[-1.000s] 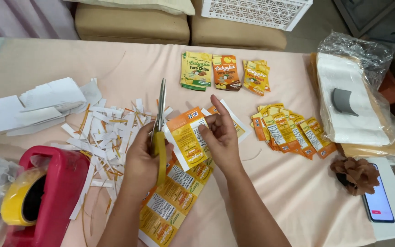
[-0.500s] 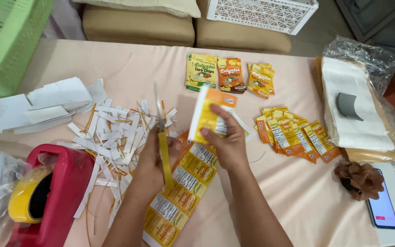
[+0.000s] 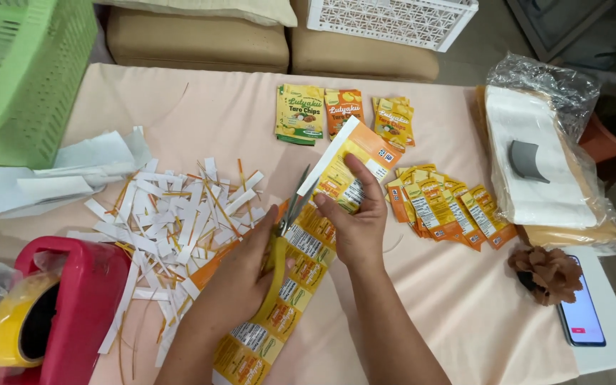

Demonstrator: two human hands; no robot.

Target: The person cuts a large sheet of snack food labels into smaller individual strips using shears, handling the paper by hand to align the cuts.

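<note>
Head view: the left hand is gripping yellow-handled scissors, blades pointing toward 1 o'clock and biting into a printed orange label strip that is running down toward 7 o'clock across the pink tablecloth. The right hand is pinching the strip's lifted end sheet, thumb on top. The strip looks thin, light and floppy, likely slick; it is best held taut close beside the cut line. Cut labels are lying at 3 o'clock, paper trimmings at 9 o'clock.

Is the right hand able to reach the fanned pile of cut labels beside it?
Probably yes: the fanned labels lie just beside the right hand with nothing between, but it holds a label.
</note>
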